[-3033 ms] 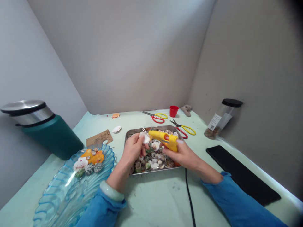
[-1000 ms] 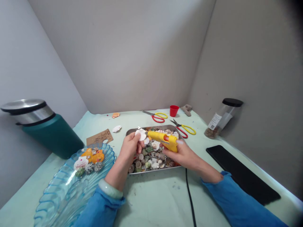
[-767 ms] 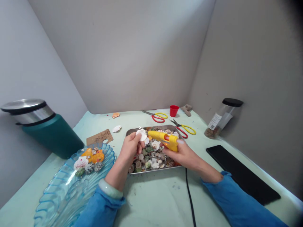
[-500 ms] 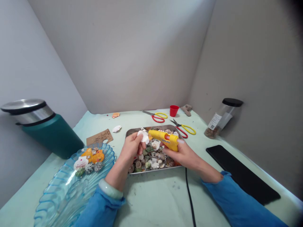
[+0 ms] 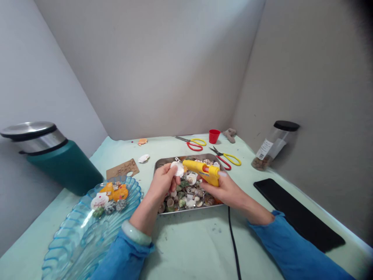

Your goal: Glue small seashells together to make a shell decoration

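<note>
Glue gun [image 5: 198,168] in right grip [image 5: 224,190] points lengthwise leftward, seemingly at the shell [image 5: 178,169] the left grip [image 5: 161,181] pinches.

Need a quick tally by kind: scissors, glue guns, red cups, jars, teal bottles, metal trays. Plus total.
Scissors: 2
Glue gun: 1
Red cup: 1
Jar: 1
Teal bottle: 1
Metal tray: 1
Total: 7

Glue gun [image 5: 201,171] yellow; held shell [image 5: 178,169] white; tray [image 5: 189,210] silver; plate [image 5: 65,241] translucent blue; 2 round pieces [image 5: 110,208] speckled black, white.

Craft workspace table [image 5: 198,241] with glue gun [image 5: 201,168], scissors [image 5: 189,141] and shells [image 5: 191,179]
</note>
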Tool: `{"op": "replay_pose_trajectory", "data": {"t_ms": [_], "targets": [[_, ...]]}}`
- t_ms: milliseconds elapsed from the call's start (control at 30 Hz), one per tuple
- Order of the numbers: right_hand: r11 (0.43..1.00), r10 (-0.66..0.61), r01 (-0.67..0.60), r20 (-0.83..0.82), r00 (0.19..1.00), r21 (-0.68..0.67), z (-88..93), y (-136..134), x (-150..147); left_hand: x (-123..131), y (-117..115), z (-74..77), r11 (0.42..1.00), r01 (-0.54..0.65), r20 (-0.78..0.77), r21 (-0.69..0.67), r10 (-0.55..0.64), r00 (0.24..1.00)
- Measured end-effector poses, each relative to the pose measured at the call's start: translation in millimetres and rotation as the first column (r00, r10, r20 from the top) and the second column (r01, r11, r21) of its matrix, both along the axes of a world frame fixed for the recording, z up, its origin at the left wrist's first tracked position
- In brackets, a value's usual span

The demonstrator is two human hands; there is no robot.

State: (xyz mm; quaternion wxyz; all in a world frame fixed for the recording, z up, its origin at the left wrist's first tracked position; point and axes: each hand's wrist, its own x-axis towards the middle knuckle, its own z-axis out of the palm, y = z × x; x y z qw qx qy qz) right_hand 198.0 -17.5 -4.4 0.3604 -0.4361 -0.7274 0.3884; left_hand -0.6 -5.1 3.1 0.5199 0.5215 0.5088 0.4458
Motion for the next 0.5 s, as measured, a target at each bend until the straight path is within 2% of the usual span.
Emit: {"op": "replay_pose_trajectory", "data": {"t_ms": [500], "targets": [[1.0, 0.015, -0.015, 0.003, 1.0, 0.013, 1.8, -0.9, -0.4, -1.4, -0.2, -1.9, 1.0, 0.017, -0.075, 0.02, -0.016, 0.997]]}}
